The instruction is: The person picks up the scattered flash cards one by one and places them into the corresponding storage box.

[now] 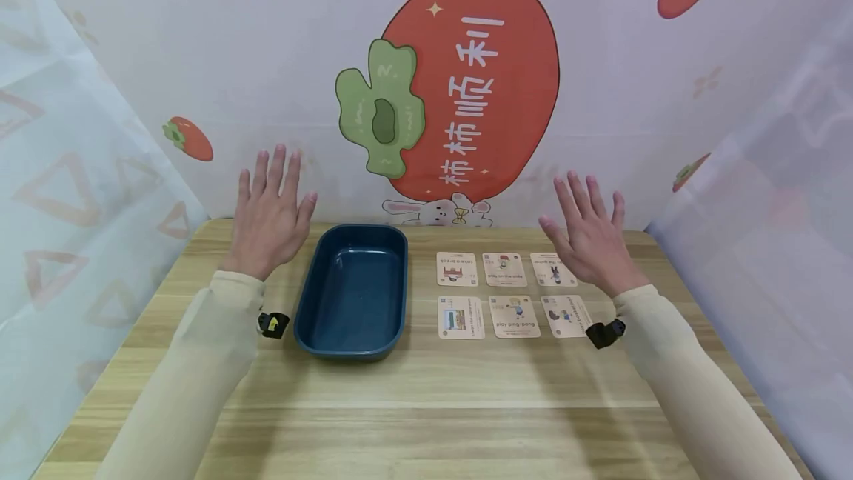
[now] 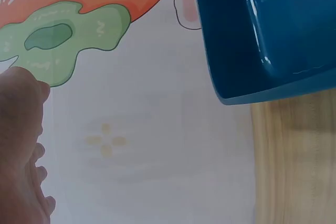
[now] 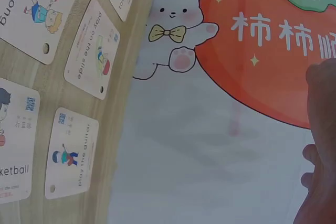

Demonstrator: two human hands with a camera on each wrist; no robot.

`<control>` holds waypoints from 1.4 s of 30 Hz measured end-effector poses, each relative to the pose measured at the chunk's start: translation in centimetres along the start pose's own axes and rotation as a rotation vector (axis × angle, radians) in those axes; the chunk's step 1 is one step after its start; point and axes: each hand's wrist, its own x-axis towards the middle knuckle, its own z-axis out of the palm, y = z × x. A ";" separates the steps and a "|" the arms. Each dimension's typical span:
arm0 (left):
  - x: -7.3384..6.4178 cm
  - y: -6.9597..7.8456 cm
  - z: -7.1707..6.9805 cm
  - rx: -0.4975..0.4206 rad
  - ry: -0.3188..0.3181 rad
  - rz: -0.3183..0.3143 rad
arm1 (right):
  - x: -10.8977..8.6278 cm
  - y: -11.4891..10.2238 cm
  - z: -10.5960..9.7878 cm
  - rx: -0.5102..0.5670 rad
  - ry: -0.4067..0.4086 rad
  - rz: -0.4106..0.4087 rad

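My left hand (image 1: 268, 217) is held up over the table's left side, fingers straight and spread, holding nothing. Just right of it stands a deep blue rectangular tray (image 1: 306, 295), with nothing in it. On the right, my right hand (image 1: 591, 241) is raised with straight fingers, also holding nothing, and overlaps the edge of the "play the guitar" card (image 3: 72, 153). Several picture cards lie in two rows between the tray and this hand, among them the "play ping-pong" card (image 1: 514, 317), the "play on the slide" card (image 1: 504, 270) and the "take a break" card (image 1: 457, 270).
The wooden table (image 1: 426, 421) ends at a white back curtain (image 1: 280, 35) printed with a large red persimmon (image 1: 526, 80) and a rabbit. Printed curtains also hang at the left and right. Each wrist carries a small black camera.
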 end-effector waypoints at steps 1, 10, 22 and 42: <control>-0.1 -0.1 0.1 -0.009 0.003 0.000 | -0.1 0.0 0.1 0.002 -0.005 -0.002; -1.0 -0.7 1.4 -0.121 -0.005 -0.016 | -0.7 -0.1 0.9 0.015 -0.026 -0.013; -2.6 -2.1 3.7 -0.358 -0.101 -0.088 | -1.8 -0.6 2.2 0.048 -0.003 -0.060; -4.8 -3.6 8.4 -0.784 -0.361 -0.295 | -3.4 -2.1 3.8 0.149 -0.097 -0.026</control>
